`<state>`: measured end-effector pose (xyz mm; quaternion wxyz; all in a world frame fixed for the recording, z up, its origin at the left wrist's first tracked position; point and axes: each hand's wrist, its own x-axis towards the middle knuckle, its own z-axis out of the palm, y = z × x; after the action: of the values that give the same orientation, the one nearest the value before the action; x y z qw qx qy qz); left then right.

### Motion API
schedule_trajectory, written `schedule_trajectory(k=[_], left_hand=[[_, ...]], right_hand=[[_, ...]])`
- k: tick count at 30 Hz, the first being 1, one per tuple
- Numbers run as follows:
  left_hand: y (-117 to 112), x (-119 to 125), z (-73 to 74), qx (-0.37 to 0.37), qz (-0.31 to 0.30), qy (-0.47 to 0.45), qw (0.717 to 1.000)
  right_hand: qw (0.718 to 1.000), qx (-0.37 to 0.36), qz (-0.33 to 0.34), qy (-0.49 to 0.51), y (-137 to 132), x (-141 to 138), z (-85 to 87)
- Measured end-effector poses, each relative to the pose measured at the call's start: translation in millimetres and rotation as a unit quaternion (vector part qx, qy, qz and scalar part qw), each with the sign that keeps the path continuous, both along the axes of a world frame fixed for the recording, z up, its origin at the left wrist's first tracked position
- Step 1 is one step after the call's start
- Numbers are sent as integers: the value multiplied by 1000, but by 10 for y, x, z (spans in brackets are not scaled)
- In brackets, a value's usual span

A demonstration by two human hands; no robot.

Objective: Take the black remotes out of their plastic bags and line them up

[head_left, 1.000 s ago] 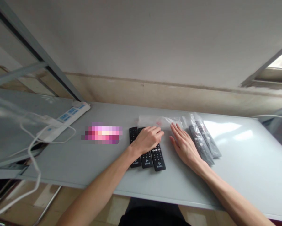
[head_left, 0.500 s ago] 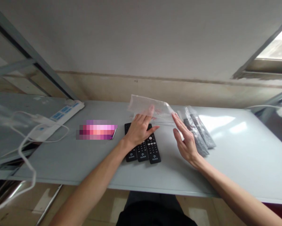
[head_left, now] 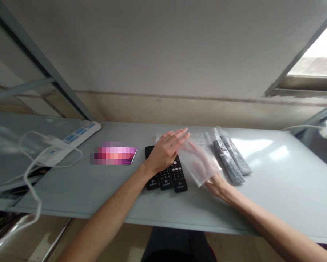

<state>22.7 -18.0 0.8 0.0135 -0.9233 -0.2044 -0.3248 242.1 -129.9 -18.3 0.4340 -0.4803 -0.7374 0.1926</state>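
My left hand is stretched flat, palm down, above the upper part of three black remote controls lying side by side. Its fingertips reach the edge of a clear plastic bag. Behind the film, my right hand shows through blurred, its fingers extended to the left. Whether that hand is inside the bag or just under it, I cannot tell. More clear plastic lies flat behind my left hand. Right of the bag rest two dark remotes in plastic sleeves.
On the left of the grey table lies a phone with a blurred-out screen. Farther left are a white power strip and a looping white cable. The wall rises behind the table.
The bag, raised behind both hands before, has come down toward the front right and now covers my right hand. My left hand has shifted slightly right. The remotes stay in place.
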Motion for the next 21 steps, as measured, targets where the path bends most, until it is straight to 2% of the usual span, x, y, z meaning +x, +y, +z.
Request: schedule_trajectory(k=[5,9,13,17,21], left_hand=[[105,-100,-1,42,52,-37,997],[156,-158,-17,71,71,-56,993],[141,-168,-40,93,109,-56,988],[126,-173,-78,93,93,-15,991],[153,-195,-85,100,90,-11,991]], right_hand=[[989,-21,14,144,72,-23,-10],[980,-57,46,187,104,-13,-39],[979,-86,81,167,74,-36,-57],[994,-63,40,81,45,-87,-77],[999,-33,17,10,51,-92,-102]])
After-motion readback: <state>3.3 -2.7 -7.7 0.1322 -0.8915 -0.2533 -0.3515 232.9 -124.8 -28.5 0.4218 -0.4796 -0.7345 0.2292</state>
